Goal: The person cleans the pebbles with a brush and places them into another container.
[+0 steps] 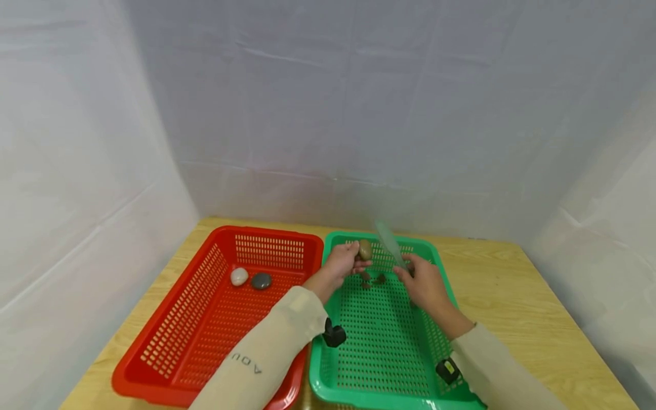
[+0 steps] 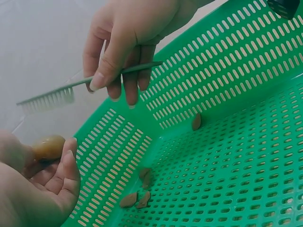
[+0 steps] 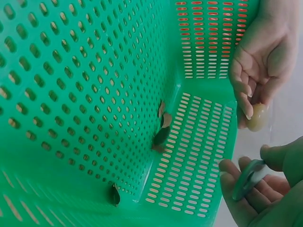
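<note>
In the head view my left hand (image 1: 340,263) grips a smooth brown stone (image 1: 365,250) above the far left part of the green basket (image 1: 381,347). The left wrist view shows the stone (image 2: 49,147) between the thumb and fingers, its surface shiny. My right hand (image 1: 424,283) holds a slim green brush (image 2: 59,94) by its handle, with pale bristles facing down. In the head view the brush is blurred and its head points up and left, apart from the stone. Several brown leaf-like pieces (image 2: 129,199) lie at the far end of the basket floor.
Left of the green basket stands a red basket (image 1: 220,336) holding a white stone (image 1: 238,277) and a dark grey stone (image 1: 261,281). Both baskets are on a wooden table (image 1: 512,302). White sheeting (image 1: 333,114) hangs behind and at both sides.
</note>
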{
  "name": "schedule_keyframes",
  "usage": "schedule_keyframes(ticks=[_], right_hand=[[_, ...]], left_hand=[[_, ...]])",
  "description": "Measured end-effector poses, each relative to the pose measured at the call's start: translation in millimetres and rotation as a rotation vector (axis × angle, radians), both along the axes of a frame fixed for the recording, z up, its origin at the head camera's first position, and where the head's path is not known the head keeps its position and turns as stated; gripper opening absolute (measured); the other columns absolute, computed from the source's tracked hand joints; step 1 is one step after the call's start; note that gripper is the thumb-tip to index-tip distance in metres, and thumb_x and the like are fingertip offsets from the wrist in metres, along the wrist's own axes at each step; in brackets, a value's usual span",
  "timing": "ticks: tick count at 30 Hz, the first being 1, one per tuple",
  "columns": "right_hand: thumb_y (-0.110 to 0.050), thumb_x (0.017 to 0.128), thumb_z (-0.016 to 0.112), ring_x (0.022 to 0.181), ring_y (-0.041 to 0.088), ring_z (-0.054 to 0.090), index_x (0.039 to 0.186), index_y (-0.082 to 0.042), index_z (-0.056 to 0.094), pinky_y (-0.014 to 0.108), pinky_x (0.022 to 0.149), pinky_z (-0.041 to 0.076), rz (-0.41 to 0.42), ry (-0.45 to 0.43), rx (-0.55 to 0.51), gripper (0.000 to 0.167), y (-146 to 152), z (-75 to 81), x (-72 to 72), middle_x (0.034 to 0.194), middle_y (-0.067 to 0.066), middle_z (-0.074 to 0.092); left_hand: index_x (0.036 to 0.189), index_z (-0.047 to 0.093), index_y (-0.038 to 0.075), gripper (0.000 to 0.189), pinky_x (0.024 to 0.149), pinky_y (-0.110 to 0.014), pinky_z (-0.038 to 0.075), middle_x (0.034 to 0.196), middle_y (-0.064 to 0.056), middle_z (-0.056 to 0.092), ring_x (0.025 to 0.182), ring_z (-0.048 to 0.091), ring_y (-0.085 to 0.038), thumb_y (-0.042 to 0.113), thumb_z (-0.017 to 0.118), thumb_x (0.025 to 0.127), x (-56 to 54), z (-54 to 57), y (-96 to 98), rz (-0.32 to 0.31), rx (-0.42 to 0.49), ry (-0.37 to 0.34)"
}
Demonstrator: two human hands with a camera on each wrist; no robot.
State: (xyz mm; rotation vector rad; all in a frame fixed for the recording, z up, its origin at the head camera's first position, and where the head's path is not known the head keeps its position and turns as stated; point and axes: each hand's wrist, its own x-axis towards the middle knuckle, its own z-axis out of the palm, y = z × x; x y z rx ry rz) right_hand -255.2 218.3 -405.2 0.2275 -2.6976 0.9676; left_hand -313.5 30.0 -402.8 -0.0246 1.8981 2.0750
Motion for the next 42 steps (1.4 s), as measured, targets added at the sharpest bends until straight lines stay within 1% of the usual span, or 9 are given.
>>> schedule_keyframes(ticks=[5,9,13,17,23,30,34,37,42], right_hand=[[-0.019,0.095,0.065,0.068,0.018,0.063,0.125,0.002,0.059,0.032,0.055,0.05,0.021,0.05,0.002,0.037,-2.2,0.3,0.5,0.089,0.013,0.071],[-0.018,0.094,0.067,0.066,0.013,0.061,0.124,0.001,0.06,0.03,0.055,0.048,0.073,0.076,0.029,0.037,-4.8,-0.1,0.2,0.086,0.009,0.071],[-0.015,0.092,0.068,0.062,0.01,0.058,0.123,0.001,0.061,0.027,0.052,0.045,0.133,0.061,0.028,0.036,-5.9,-0.8,0.1,0.081,0.006,0.07],[-0.017,0.091,0.069,0.067,0.013,0.063,0.125,0.001,0.061,0.028,0.054,0.047,0.168,0.026,0.039,0.039,-5.7,-1.3,0.5,0.084,0.008,0.071],[-0.021,0.091,0.069,0.082,0.024,0.07,0.129,0.001,0.059,0.032,0.059,0.053,0.138,-0.046,0.016,0.045,-5.3,-0.6,0.7,0.096,0.016,0.072],[-0.016,0.094,0.065,0.064,0.013,0.061,0.127,0.004,0.059,0.027,0.05,0.046,0.085,-0.054,0.03,0.039,-4.8,1.4,1.4,0.084,0.01,0.071],[-0.015,0.096,0.062,0.063,0.014,0.06,0.126,0.006,0.058,0.029,0.051,0.047,0.028,-0.014,0.026,0.037,-4.2,1.8,2.3,0.083,0.01,0.07],[-0.016,0.096,0.063,0.065,0.016,0.06,0.125,0.006,0.059,0.031,0.054,0.049,0.005,0.053,0.009,0.036,-3.8,1.0,2.3,0.085,0.012,0.07],[-0.016,0.094,0.065,0.063,0.013,0.058,0.123,0.003,0.061,0.03,0.054,0.048,0.063,0.119,0.011,0.034,-4.9,-2.1,1.0,0.082,0.009,0.07]], left_hand=[[0.131,0.055,-0.004,0.042,0.069,-0.02,0.055,0.091,-0.009,0.069,0.069,0.063,-0.005,0.026,0.037,0.108,0.0,0.3,-0.8,-0.015,-0.004,-0.004],[0.129,0.056,-0.005,0.042,0.062,-0.016,0.052,0.085,-0.005,0.066,0.068,0.063,-0.006,0.026,0.037,0.108,-0.3,0.2,-0.5,-0.018,0.008,-0.011],[0.129,0.057,-0.004,0.041,0.06,-0.016,0.051,0.081,-0.004,0.064,0.066,0.062,-0.006,0.025,0.037,0.108,-1.1,-0.8,0.2,-0.015,0.021,-0.008],[0.129,0.058,-0.002,0.038,0.057,-0.016,0.05,0.081,-0.004,0.066,0.066,0.063,-0.007,0.022,0.038,0.107,-1.8,-1.9,0.6,-0.006,0.035,-0.003],[0.133,0.054,-0.002,0.041,0.058,-0.016,0.05,0.084,-0.003,0.063,0.069,0.063,-0.007,0.024,0.035,0.108,-1.7,-1.1,-0.5,-0.024,0.034,-0.01],[0.145,0.041,-0.001,0.046,0.071,-0.021,0.056,0.114,-0.017,0.065,0.078,0.065,-0.01,0.025,0.033,0.108,-3.0,-1.7,-0.8,-0.039,0.02,-0.017],[0.148,0.036,0.001,0.046,0.085,-0.03,0.056,0.13,-0.021,0.056,0.091,0.068,-0.017,0.022,0.037,0.108,-3.3,-2.1,-0.6,-0.036,0.039,-0.013],[0.146,0.041,0.001,0.044,0.091,-0.035,0.055,0.132,-0.022,0.054,0.098,0.067,-0.023,0.02,0.042,0.106,-3.7,-2.8,0.5,-0.029,0.051,0.0],[0.142,0.045,-0.001,0.042,0.093,-0.037,0.053,0.126,-0.021,0.057,0.098,0.067,-0.024,0.018,0.043,0.106,-4.6,-4.0,1.7,-0.021,0.073,0.005]])
